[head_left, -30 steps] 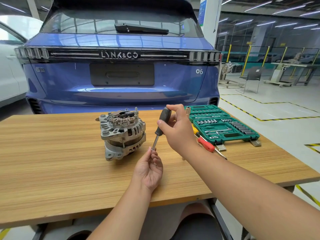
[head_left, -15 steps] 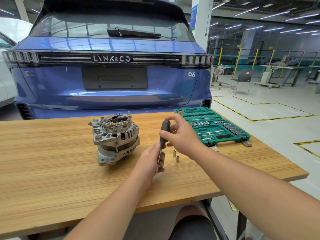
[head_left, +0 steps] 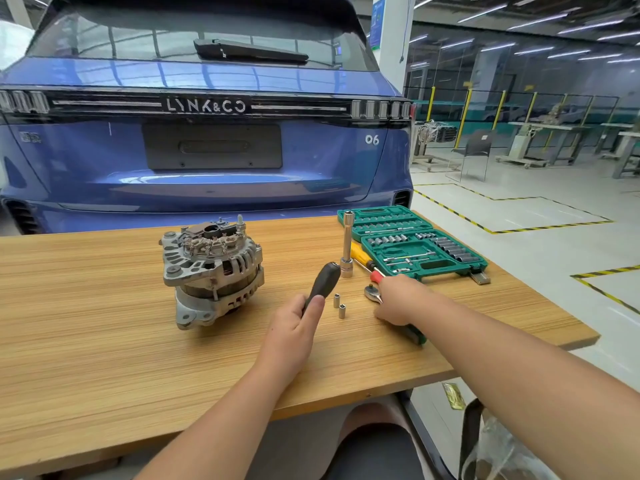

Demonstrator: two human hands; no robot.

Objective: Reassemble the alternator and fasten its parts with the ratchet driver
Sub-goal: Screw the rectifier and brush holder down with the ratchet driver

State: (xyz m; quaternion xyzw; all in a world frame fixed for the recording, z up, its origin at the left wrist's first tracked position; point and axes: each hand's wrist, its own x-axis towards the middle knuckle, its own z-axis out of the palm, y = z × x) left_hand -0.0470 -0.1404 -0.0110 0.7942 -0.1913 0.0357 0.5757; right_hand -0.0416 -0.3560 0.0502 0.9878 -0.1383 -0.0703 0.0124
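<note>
1. A person seated at a wooden table (head_left: 104,341) works on an alternator (head_left: 211,268), which stands at center-left of the frame with its finned housing and terminal studs facing up.
2. The left hand (head_left: 294,327), at lower center, grips the black handle of a driver (head_left: 323,284); the handle tilts up and to the right, and the shaft is hidden behind the hand.
3. The right hand (head_left: 398,299), right of center, rests palm-down on a ratchet (head_left: 374,294) lying on the table. Its chrome head shows just left of the fingers and a dark green handle end pokes out below the wrist. Whether the fingers curl round the ratchet cannot be told.
4. Two small sockets (head_left: 338,305) stand on the table between the hands, apart from both.
5. A tall chrome extension bar (head_left: 347,244) stands upright just above them, beside a yellow-and-red screwdriver (head_left: 363,261).
6. An open green socket case (head_left: 415,244) lies at the table's right edge.
7. A blue car (head_left: 207,140) fills the upper left of the frame behind the table.
</note>
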